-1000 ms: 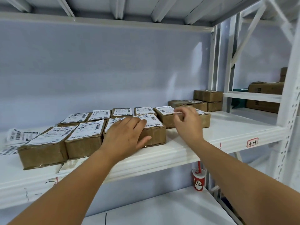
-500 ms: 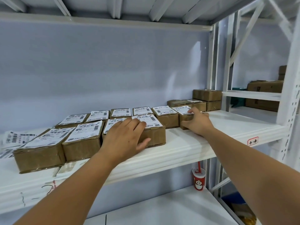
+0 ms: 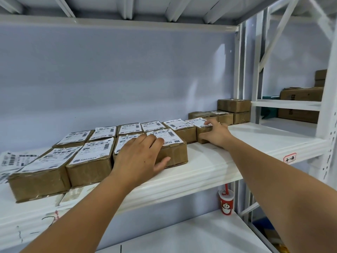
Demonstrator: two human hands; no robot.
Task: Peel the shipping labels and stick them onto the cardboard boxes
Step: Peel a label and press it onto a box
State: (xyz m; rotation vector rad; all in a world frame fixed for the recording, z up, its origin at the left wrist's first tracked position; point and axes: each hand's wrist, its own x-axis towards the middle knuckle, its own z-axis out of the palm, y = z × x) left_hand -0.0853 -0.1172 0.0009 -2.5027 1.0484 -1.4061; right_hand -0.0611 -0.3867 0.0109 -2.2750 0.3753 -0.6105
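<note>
A white painted metal shelf (image 3: 218, 161) runs along a pale lilac wall, its front edge smooth and ribbed. On it sit two rows of squat brown cardboard boxes (image 3: 87, 167), creased and taped, each topped by a white rectangular shipping label (image 3: 94, 152) printed with barcodes. Loose labels (image 3: 12, 159) lie at the far left, and plain boxes (image 3: 233, 105) are stacked at the back right. A red paper cup (image 3: 226, 201) stands on the lower shelf.

The left grip (image 3: 138, 157) lies flat and relaxed over the front row's last two labels, thumb against a box's front face. The right grip (image 3: 215, 134) is curled round the end box (image 3: 200, 131) of the back row, forefinger on its label (image 3: 196, 122), thumb on the front face.

A second ago the right grip was on top of that label with its fingertips pinched together. It has since dropped to the box's side. The left grip has not moved.
</note>
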